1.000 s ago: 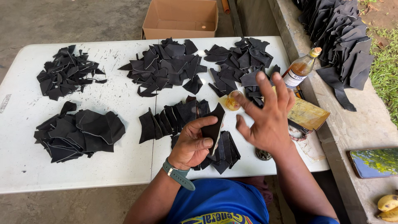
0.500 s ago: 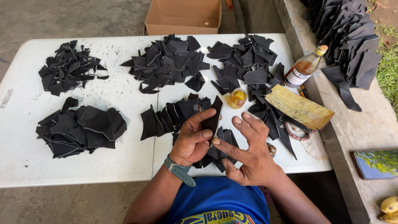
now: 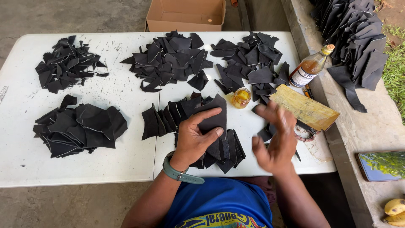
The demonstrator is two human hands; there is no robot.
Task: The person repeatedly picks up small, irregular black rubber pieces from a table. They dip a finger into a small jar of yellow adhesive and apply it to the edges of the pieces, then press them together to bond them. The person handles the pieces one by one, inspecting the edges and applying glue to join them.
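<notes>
My left hand [image 3: 195, 137] holds a flat black leather piece [image 3: 214, 114] between thumb and fingers, just above a small stack of black pieces [image 3: 228, 151] near the table's front edge. A green watch sits on that wrist. To the right, my right hand [image 3: 274, 137] hovers blurred over the table with fingers spread and nothing in it. A row of overlapping black pieces [image 3: 166, 118] lies left of the held piece. A small jar of yellow liquid [image 3: 241, 97] stands just beyond it.
Several heaps of black pieces lie on the white folding table [image 3: 126, 90]. A brown glass bottle [image 3: 311, 66] and a yellowed board [image 3: 303, 107] sit at the right edge. A cardboard box [image 3: 185, 14] is behind; a phone [image 3: 382, 165] and bananas [image 3: 394, 210] rest on the concrete ledge.
My right hand reached toward the bottle side, came back to the left hand, and has now pulled away to the right. The left hand keeps its black piece, now raised flatter.
</notes>
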